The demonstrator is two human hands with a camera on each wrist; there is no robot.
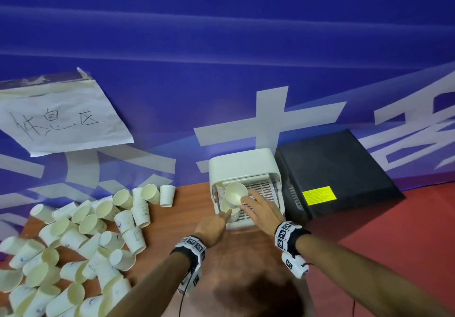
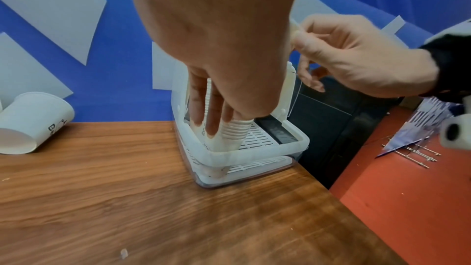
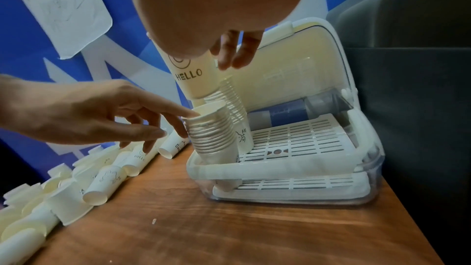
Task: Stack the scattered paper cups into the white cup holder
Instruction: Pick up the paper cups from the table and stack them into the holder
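The white cup holder (image 1: 242, 164) stands at the back of the wooden table with its lid up. Two stacks of nested cups lean in its left side: a front stack (image 3: 213, 136) and a taller stack (image 3: 233, 104) behind it. My right hand (image 1: 258, 208) grips a single paper cup (image 1: 235, 197), printed HELLO (image 3: 193, 80), tilted just above the front stack's mouth. My left hand (image 1: 216, 223) reaches in from the left, its forefinger touching the front stack's rim (image 3: 190, 113). In the left wrist view its straight fingers (image 2: 216, 112) lie against the stack (image 2: 231, 134).
A big heap of loose paper cups (image 1: 81, 243) covers the table's left side. A black box (image 1: 339, 174) stands right against the holder's right side. The table edge drops to a red floor (image 1: 394, 230) on the right. A blue banner wall with a taped paper sign (image 1: 61, 117) is behind.
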